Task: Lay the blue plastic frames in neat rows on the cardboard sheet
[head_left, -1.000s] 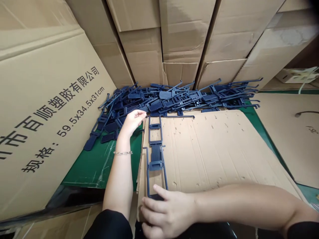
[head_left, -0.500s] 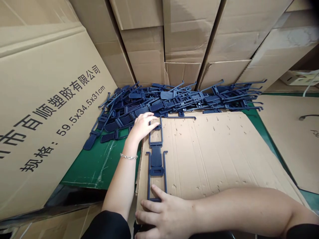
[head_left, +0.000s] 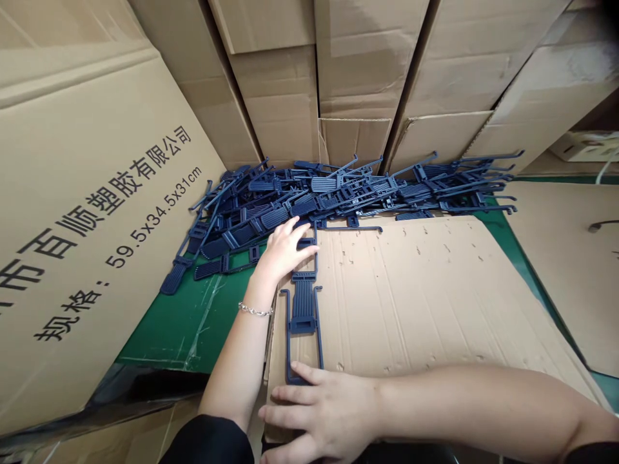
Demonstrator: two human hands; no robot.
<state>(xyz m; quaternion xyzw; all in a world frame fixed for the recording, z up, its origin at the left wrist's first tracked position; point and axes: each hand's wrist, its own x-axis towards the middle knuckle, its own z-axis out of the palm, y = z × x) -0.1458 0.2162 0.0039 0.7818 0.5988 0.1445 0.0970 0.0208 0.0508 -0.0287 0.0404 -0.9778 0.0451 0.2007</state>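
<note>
Two hands pin one long navy plastic frame [head_left: 304, 309] flat along the left edge of a cardboard sheet [head_left: 411, 290] at mid-frame. At its far end the left hand [head_left: 283, 250] rests with fingers loose and spread, its grip closed on nothing; at the near end, lower centre, the right hand [head_left: 326, 412] lies open, fingertips touching the frame, seemingly steadying it. Behind, a heap of identical parts [head_left: 348, 190] lies against stacked cartons [head_left: 358, 64] on the green worktop [head_left: 193, 322].
</note>
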